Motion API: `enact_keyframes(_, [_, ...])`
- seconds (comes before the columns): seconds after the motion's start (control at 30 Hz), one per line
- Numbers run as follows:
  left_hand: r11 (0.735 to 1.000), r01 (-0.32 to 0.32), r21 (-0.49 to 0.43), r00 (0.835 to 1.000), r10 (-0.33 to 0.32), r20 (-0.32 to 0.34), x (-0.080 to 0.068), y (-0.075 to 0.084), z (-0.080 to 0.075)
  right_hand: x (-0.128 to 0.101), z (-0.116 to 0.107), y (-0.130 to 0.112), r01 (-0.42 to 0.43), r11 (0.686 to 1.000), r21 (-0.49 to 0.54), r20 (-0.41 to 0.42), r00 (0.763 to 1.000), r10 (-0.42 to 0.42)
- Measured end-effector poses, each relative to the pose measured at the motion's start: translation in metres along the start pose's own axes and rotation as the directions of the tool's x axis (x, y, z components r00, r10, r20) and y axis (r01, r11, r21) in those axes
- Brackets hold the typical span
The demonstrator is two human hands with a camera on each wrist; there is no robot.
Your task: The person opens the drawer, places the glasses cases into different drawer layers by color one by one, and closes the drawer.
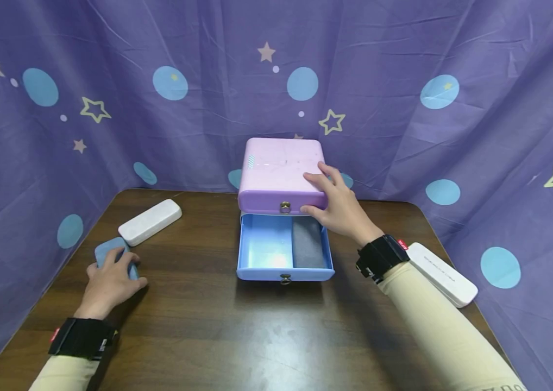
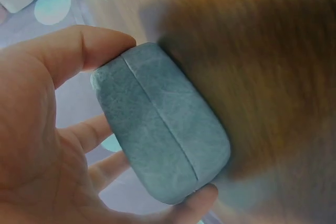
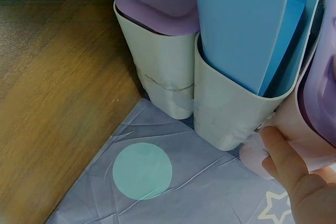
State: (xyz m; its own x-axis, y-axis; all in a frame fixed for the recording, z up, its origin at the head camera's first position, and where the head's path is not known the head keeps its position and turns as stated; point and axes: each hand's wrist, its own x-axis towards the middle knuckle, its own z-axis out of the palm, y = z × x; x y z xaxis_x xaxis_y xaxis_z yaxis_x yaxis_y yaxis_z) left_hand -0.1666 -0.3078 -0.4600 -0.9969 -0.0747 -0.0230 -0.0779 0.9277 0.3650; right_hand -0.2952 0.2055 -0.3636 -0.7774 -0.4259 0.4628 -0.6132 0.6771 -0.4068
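Observation:
My left hand (image 1: 112,282) holds a small blue case (image 2: 165,124) at the left of the table. Thumb and fingers lie around its ends, and a straight seam shows along the case. My right hand (image 1: 340,209) grips the pink top box (image 1: 281,163) of a stacked drawer organizer, thumb at the front corner, fingers over the right edge. Under it a light-blue drawer (image 1: 264,241) is pulled out. A dark grey rectangular thing (image 1: 307,244) fills the drawer's right part. From the side, the right wrist view shows a lower white box (image 3: 163,66) with a purple drawer.
A white oblong case (image 1: 149,221) lies behind my left hand. Another white case (image 1: 442,274) sits at the table's right edge, partly behind my right forearm. A purple curtain (image 1: 374,54) with stars and dots hangs around the wooden table (image 1: 193,326).

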Motion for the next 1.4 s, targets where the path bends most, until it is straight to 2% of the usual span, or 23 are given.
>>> enact_keyframes(0.37, [0.992,0.115,-0.051,0.988,-0.109,0.11,-0.0008,-0.0045,-0.0054,-0.0003,-0.0012,-0.0011,-0.014,1.0,0.001,0.004,1.0,0.014])
enact_keyframes(0.6, [0.987,0.155,-0.047,0.979,-0.147,0.142,-0.001,-0.003,-0.0067,0.0,-0.0019,-0.0018,-0.011,1.0,-0.004,-0.001,1.0,0.011])
enact_keyframes(0.83, [0.977,0.212,-0.035,0.968,-0.204,0.147,-0.0008,-0.0026,-0.0073,-0.0004,-0.0018,-0.0023,-0.011,1.0,-0.004,0.002,1.0,0.011])
enact_keyframes(1.03, [0.974,0.221,-0.037,0.965,-0.213,0.154,-0.0002,-0.0065,-0.0057,-0.0002,-0.0019,-0.002,-0.014,1.0,-0.006,0.004,1.0,0.014])
enact_keyframes(1.4, [0.965,0.26,-0.025,0.957,-0.255,0.14,0.002,-0.0042,-0.0031,-0.0006,-0.0009,-0.0019,-0.007,1.0,-0.004,0.0,1.0,0.007])
